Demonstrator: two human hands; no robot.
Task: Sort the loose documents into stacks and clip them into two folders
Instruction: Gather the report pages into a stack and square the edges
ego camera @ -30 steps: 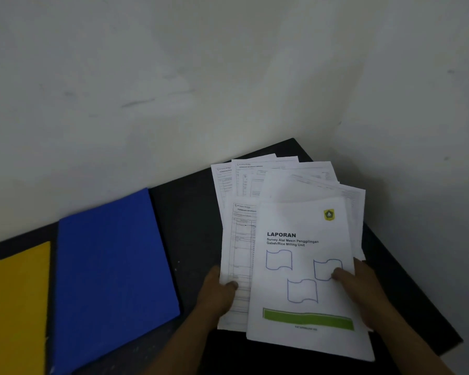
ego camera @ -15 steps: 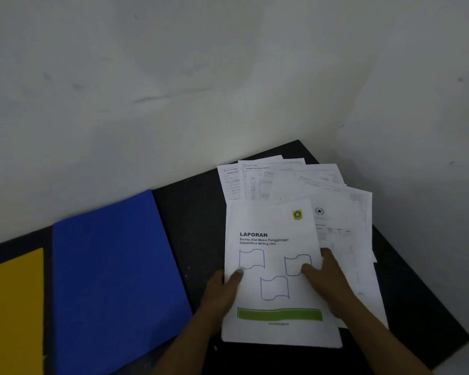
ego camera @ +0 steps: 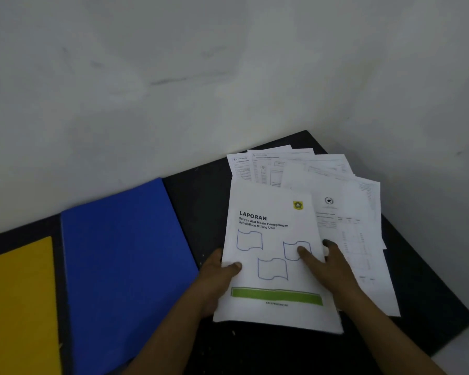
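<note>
A white cover sheet titled LAPORAN (ego camera: 271, 239), with a green bar near its bottom, lies on top of a fanned pile of loose printed documents (ego camera: 347, 212) on the black table (ego camera: 201, 201). My left hand (ego camera: 217, 277) pinches the cover sheet's left edge, thumb on top. My right hand (ego camera: 325, 266) rests flat with fingers spread, one finger on the cover sheet and one on the sheet beside it. A closed blue folder (ego camera: 125, 261) lies left of the papers, and a closed yellow folder (ego camera: 16, 307) sits at the far left.
White walls (ego camera: 228, 77) meet in a corner behind the table's far end. The table's right edge (ego camera: 450, 293) runs diagonally close to the papers. Bare black tabletop shows between the blue folder and the papers.
The LAPORAN sheet has slid left off the pile, uncovering a sheet with a star emblem on the right. My right hand followed it leftward; my left hand now grips its edge.
</note>
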